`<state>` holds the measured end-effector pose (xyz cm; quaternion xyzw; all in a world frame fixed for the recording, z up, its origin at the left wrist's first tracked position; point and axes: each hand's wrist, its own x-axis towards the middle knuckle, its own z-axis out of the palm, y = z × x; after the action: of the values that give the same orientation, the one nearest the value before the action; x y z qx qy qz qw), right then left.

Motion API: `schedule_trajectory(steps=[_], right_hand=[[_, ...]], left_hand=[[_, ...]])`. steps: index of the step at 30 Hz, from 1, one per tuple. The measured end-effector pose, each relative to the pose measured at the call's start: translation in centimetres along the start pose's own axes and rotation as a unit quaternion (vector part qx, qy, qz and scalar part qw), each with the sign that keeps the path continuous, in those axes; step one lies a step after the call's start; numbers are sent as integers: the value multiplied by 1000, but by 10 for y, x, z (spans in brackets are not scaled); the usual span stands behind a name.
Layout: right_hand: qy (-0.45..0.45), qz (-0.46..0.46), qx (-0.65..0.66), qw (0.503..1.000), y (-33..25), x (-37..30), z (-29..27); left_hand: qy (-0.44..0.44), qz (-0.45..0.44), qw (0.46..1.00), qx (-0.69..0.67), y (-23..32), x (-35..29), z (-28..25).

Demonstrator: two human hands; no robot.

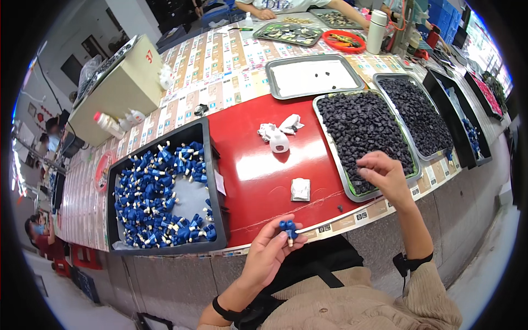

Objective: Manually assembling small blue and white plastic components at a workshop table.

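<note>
My left hand [268,252], close to the front edge of the table, grips a small blue toy figure [288,225] with cream-coloured parts between thumb and fingers. Over the near end of a grey tray [332,151] heaped with small black pieces [360,124] is my right hand [389,179]. Its thumb and fingertips are pinched together; whatever they may hold is too small to make out. To the left stands a black bin [220,220] holding many blue figure parts [146,192] with cream ends.
On the red tabletop [253,187] are a white bottle [279,144], crumpled tissue [291,124] and a folded white pad [300,189]. A white-lined tray [297,80] lies behind. More black pieces fill a second tray [410,107]. A black bin [448,102] stands far right; another person's hand [266,14] rests across the table.
</note>
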<state>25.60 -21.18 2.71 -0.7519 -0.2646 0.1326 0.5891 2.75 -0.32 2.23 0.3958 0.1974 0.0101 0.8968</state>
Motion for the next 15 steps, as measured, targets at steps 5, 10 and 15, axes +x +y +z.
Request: schedule_trajectory(steps=[5,10,15], right_hand=[[-75,49,129,988,-9,-9,37],[-112,87,151,978,-18,-4,61],[-63,5,43,997,-12,5,57]], left_hand=[[-15,2,999,-45,-7,5,-1],[-22,19,998,-57,-10,1,-4],[-23,11,997,-79,-13,0,-11]])
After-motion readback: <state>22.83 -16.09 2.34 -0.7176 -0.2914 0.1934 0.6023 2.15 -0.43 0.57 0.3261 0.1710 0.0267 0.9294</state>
